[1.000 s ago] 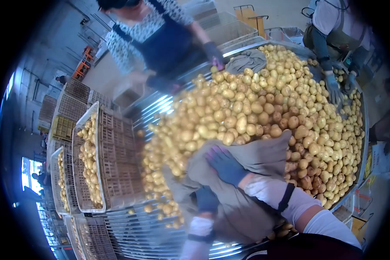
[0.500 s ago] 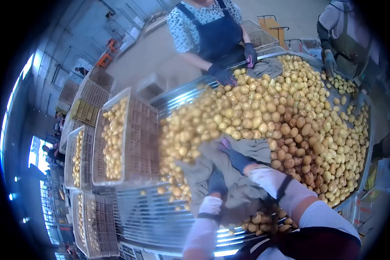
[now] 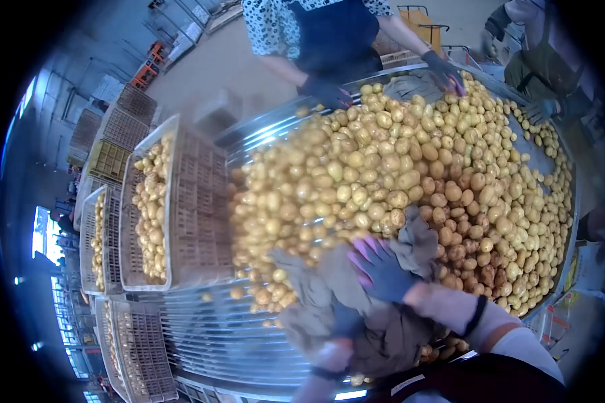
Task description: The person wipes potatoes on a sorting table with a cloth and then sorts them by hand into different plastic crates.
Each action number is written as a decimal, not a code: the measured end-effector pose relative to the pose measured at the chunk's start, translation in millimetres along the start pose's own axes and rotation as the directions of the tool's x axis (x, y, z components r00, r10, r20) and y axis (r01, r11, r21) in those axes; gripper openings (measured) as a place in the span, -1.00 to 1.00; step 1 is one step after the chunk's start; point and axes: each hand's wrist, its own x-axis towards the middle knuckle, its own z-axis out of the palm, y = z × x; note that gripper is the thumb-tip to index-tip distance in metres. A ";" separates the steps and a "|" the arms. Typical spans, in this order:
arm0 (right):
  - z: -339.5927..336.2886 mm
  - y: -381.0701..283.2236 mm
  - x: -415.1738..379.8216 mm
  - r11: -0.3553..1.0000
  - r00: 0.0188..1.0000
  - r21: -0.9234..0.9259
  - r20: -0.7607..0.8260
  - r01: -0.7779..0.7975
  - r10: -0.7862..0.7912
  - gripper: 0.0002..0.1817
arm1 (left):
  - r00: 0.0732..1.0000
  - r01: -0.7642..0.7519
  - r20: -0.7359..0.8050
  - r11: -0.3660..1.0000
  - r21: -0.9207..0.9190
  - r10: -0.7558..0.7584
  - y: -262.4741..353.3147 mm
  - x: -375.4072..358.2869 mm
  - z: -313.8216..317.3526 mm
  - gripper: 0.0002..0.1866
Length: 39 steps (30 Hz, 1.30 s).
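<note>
while the person's right hand (image 3: 386, 274) lies with its gloved fingers spread apart on the grey cloth (image 3: 339, 275), this cloth has become more bunched than one second before, when it was lying wider. the left hand (image 3: 347, 321) is lower on the same cloth, but it is blurred, so i cannot tell if its fingers are closed. the cloth rests beside and partly over the potatoes (image 3: 376, 164), on the slatted surface (image 3: 235, 342). as i judge, being gathered so, it covers less of the pile. across, a co-worker's gloved hand (image 3: 445, 72) has moved along to the far end of another cloth (image 3: 413, 85).
</note>
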 end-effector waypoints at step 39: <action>-62.6 8.7 -119.5 0.978 0.999 0.204 0.031 -0.034 0.028 -0.38 | 0.882 -0.182 -0.471 0.938 -0.297 0.022 7.1 -119.7 -45.0 -0.34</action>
